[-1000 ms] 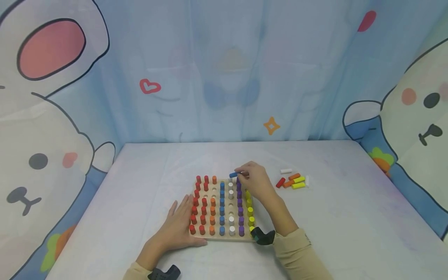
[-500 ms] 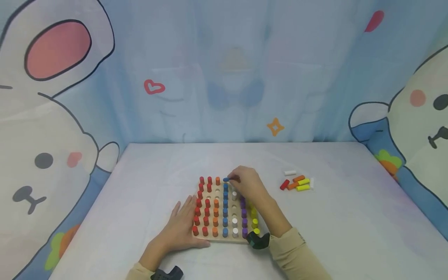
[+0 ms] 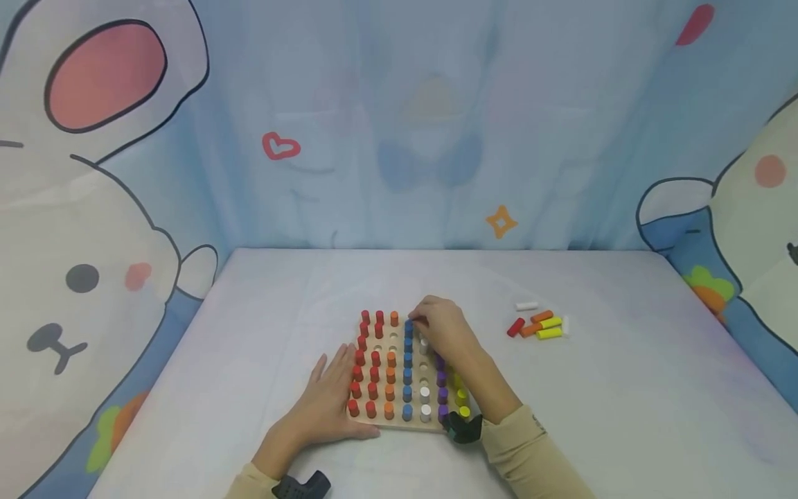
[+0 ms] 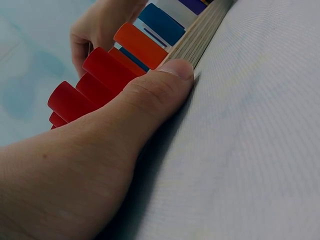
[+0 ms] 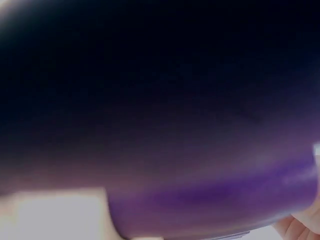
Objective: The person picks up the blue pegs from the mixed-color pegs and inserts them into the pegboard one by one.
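Observation:
A wooden pegboard [image 3: 399, 424] carries columns of coloured pegs. My left hand [image 3: 327, 402] lies along its left side with straight fingers; in the left wrist view the thumb [image 4: 155, 90] presses against the board's front edge. At the far end of the blue column, my right hand [image 3: 442, 329] pinches a blue peg [image 3: 409, 323], now upright. Its lower end is hard to make out, so I cannot tell how deep it sits. My right hand and forearm cover parts of the white, purple and yellow columns. A purple peg [image 5: 215, 200] looms blurred in the right wrist view.
Right of the board lies a loose pile with a red peg [image 3: 515, 327], orange pegs [image 3: 542, 316], yellow pegs [image 3: 549, 333] and white pegs [image 3: 526, 305]. Bare holes [image 3: 423, 366] show in the board. A printed curtain [image 3: 436, 173] hangs behind the white table [image 3: 623, 388].
My right hand has carried the blue peg leftward from above the white column to the far end of the blue column and tipped it upright. The left hand stays at the board.

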Motion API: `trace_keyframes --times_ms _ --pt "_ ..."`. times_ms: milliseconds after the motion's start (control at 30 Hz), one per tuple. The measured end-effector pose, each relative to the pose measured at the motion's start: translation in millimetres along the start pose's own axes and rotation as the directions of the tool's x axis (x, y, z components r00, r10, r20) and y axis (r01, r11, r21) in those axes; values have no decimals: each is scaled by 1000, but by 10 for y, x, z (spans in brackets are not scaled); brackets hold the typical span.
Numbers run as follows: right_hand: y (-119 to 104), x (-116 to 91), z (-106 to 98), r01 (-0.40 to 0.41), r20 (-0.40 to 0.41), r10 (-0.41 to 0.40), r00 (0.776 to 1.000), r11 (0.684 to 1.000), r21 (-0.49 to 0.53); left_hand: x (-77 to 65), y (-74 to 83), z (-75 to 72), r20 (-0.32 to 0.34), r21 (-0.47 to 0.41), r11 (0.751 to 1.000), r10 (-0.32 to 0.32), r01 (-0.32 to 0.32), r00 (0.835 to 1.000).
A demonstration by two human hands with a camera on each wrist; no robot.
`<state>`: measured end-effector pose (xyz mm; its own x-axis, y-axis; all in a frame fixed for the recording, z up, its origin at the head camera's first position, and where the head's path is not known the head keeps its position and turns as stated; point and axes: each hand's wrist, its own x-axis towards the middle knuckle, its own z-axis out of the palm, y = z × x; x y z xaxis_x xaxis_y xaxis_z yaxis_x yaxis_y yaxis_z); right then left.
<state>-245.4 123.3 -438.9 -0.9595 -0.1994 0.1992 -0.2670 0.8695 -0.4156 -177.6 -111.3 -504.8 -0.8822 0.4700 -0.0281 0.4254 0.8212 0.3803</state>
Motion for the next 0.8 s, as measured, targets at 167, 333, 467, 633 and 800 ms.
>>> trace_keyframes --times_ms 167,333,467,633,800 --pt "-7 10 20 12 -1 -12 1000 1000 -24 6 -1 -6 6 -4 1000 -5 5 1000" --pt "-15 12 29 33 -2 -33 999 998 -52 7 0 -11 7 -4 1000 -4 4 1000" --pt "-23 11 28 33 3 -33 999 998 -61 5 -1 -10 6 -3 1000 -1 1 1000" --pt "-28 15 30 9 9 -8 1000 997 -74 0 -1 -5 1 -1 1000 2 -2 1000" --pt "-19 18 40 28 22 -26 999 996 -81 7 2 -7 0 2 1000 0 0 1000"
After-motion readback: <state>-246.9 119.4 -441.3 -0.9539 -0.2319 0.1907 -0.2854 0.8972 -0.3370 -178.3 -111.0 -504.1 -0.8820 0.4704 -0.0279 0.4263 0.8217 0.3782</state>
